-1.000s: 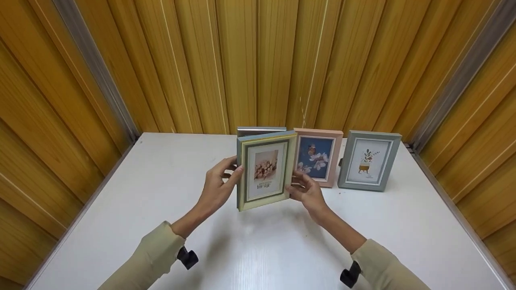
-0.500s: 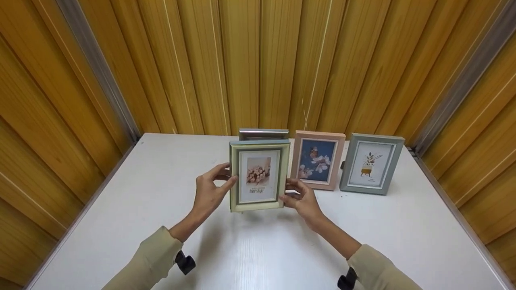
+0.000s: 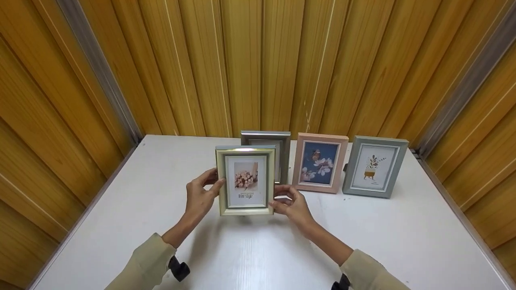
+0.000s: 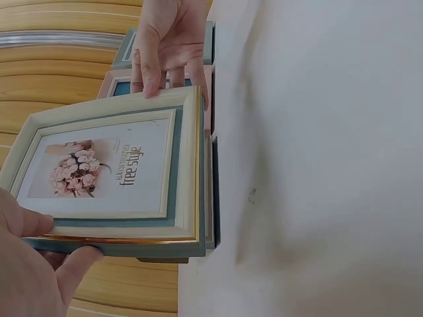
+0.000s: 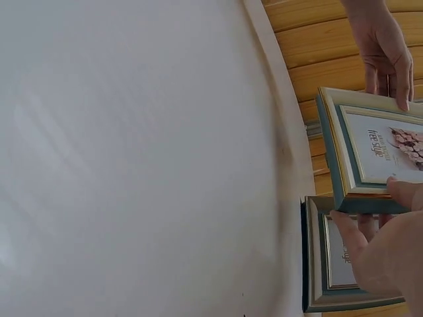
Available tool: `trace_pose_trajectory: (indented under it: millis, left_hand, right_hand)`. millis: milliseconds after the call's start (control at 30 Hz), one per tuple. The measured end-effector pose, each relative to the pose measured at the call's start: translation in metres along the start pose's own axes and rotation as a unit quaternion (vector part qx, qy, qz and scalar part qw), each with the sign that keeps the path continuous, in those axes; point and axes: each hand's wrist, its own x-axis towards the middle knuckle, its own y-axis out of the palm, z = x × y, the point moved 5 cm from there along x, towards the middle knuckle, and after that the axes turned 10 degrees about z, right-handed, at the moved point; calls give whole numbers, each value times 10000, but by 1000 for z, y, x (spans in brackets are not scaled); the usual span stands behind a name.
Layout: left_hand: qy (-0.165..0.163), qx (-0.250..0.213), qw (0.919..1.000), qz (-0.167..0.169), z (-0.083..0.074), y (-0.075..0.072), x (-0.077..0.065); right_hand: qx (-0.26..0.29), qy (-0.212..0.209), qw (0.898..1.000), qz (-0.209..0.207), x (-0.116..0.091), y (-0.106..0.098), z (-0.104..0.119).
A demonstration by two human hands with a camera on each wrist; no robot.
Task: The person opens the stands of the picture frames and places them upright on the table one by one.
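Note:
Both hands hold a cream picture frame [image 3: 246, 181] with a gold edge, teal sides and a photo of pink roses marked "free style". My left hand [image 3: 200, 194] grips its left side, thumb on the front and fingers behind. On the opposite side, low down, my right hand [image 3: 296, 207] pinches the edge. The frame is raised over the table, facing me nearly upright, and casts a shadow below. In the left wrist view the cream picture frame [image 4: 99, 162] shows its corner and teal side. Behind it a grey-brown picture frame [image 3: 285, 161] stands partly hidden.
A pink picture frame [image 3: 299, 169] with a blossom picture stands right of the grey-brown one. Farther right stands a grey-green picture frame [image 3: 350, 171] with a potted-plant print. All rest on the white table [image 3: 161, 161], before a yellow wood-look wall [image 3: 242, 60].
The cream picture frame has moved left and slightly down with both hands, and turned from angled to facing me. More of the grey-brown frame behind now shows.

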Motion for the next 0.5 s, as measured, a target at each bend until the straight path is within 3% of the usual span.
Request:
trace_pose_trajectory:
  millis: [100, 333, 500]
  left_hand:
    - [-128, -83, 9999, -32, 4, -7, -2]
    - [-242, 219, 9993, -191, 10, -28, -9]
    - [-304, 452, 9980, -327, 14, -41, -11]
  right_hand:
    - [61, -7, 10000, 65, 1, 8, -2]
    - [-686, -417, 9967, -106, 9, 26, -4]
    - [-614, -369, 9974, -47, 15, 43, -9]
